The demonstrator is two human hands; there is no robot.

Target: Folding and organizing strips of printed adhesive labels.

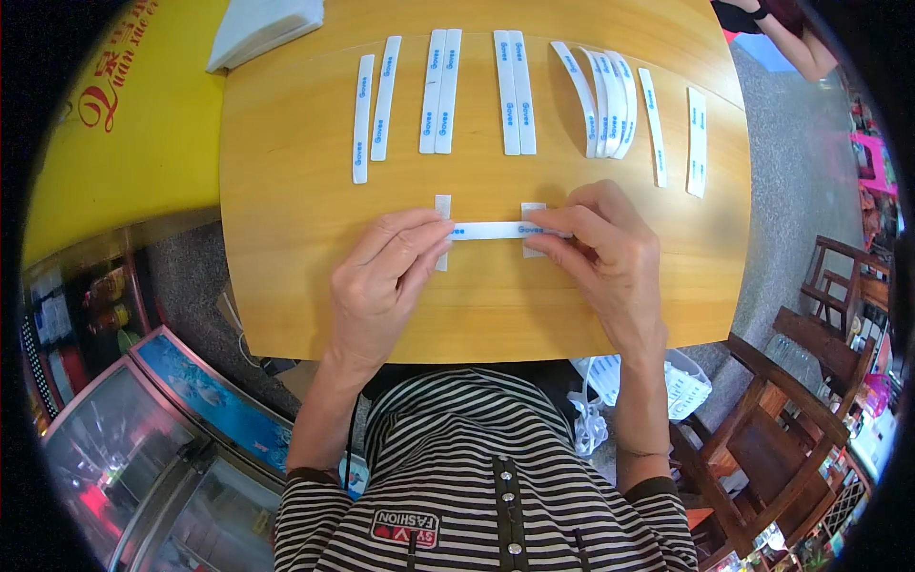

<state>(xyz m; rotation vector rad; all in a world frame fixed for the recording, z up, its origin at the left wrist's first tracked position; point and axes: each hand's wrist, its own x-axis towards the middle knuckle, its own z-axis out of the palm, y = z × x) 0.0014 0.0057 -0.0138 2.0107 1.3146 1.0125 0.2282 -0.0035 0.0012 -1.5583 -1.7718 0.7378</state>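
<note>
You are seated at a rounded, pale wooden tabletop that fills the middle of the view. To its left stands a yellow panel with red lettering, and a stack of white folded sheets sits at the table's far left corner. Across the far half of the table lies a row of narrow white adhesive strips with small blue print, laid side by side in pairs and singles, a few of them curved and overlapping toward the right. Your left hand rests on the wood, its fingertips pinched together on the left end of one more white strip, which lies flat and crosswise near the table's centre. Your right hand is closed on the strip's right end. Two short grey backing tabs stick out at the ends, partly hidden by your fingers.
</note>
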